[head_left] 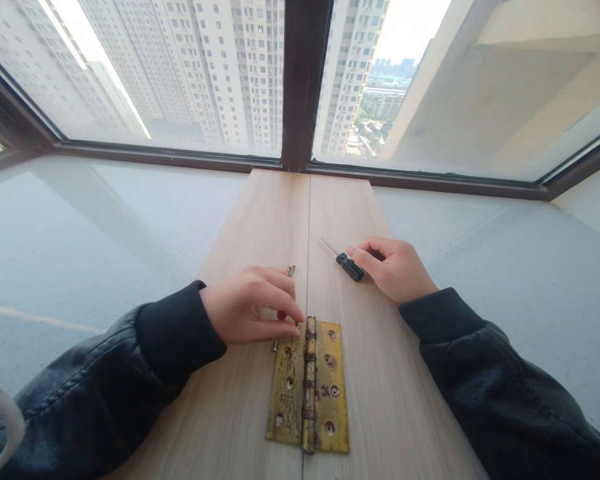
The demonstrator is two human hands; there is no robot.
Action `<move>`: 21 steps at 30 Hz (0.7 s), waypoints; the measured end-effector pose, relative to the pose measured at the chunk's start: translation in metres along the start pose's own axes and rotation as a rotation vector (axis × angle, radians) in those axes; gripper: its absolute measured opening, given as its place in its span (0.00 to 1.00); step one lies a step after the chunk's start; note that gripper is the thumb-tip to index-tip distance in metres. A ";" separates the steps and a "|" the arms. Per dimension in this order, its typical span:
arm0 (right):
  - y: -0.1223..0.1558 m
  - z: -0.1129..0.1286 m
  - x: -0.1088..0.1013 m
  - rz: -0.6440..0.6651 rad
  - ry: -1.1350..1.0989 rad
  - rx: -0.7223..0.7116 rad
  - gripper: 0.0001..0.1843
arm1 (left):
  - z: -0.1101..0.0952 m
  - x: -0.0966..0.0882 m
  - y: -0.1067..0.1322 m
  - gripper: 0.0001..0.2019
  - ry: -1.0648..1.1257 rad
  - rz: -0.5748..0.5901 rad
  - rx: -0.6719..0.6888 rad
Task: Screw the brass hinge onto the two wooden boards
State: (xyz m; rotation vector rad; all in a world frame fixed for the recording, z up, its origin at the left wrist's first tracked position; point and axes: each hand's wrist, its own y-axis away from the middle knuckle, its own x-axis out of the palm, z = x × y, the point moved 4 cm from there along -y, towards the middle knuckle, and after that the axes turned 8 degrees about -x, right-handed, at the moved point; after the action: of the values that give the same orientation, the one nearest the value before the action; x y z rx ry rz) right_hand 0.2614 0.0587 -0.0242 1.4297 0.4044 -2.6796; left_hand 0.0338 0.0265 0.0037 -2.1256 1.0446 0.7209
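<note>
Two pale wood-grained boards [380, 373] bear a butt hinge [309, 387], lying open across their seam [309, 233]. The left hand [257, 303], thumb and forefinger almost together, is at its top edge; the right hand [397, 267], loosely curled, is at a black-handled screwdriver [349, 267]. Whether either grips anything is unclear. A knuckle's brush could roll the screws [291, 271] away. Rust-stained, brass-coloured leaves [341, 410] flank a cylindrical barrel [309, 398].

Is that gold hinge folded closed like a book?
No, the hinge lies spread open on the wood, with one half showing on each side of its middle rod.
</note>
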 end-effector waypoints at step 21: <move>0.004 0.003 -0.002 0.101 0.158 0.019 0.14 | 0.016 -0.005 0.012 0.01 -0.128 0.171 -0.171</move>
State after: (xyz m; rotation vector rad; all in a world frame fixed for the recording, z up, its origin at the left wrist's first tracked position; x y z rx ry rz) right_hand 0.2615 0.0536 -0.0217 1.6269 0.3091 -2.5080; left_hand 0.0177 0.0350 -0.0065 -2.1167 1.1398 1.0484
